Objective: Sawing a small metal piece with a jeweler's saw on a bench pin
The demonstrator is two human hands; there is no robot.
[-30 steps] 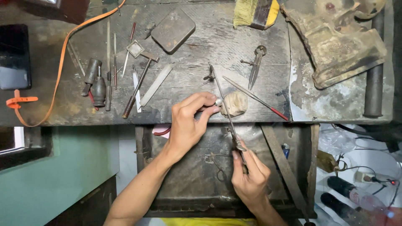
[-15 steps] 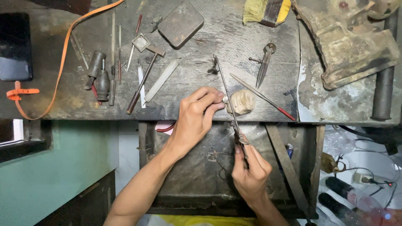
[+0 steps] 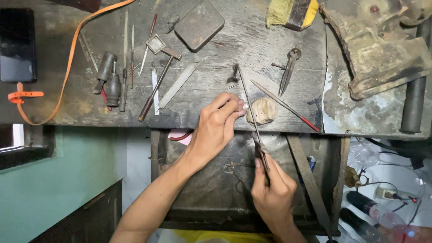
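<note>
From the head view, pinching a small pale piece (image 3: 245,106) in the left hand (image 3: 216,128) against the wooden peg (image 3: 263,110) at the counter (image 3: 216,54) edge, gripping a long thin file (image 3: 249,101) in the right hand (image 3: 272,191), laying it just beside the piece.

This is a small craft workshop, likely a metalworker's or jeweller's bench. A worn, scarred wooden workbench (image 3: 216,49) fills the view. Hand tools lie scattered toward ten o'clock: a small hammer (image 3: 158,76), flat files (image 3: 177,85) and wooden-handled gravers (image 3: 108,78). Dividers (image 3: 288,69) lie at one o'clock, a brush (image 3: 292,13) near twelve, and a rusty iron vise (image 3: 382,49) at two o'clock. A grimy open drawer (image 3: 202,189) hangs below.
</note>
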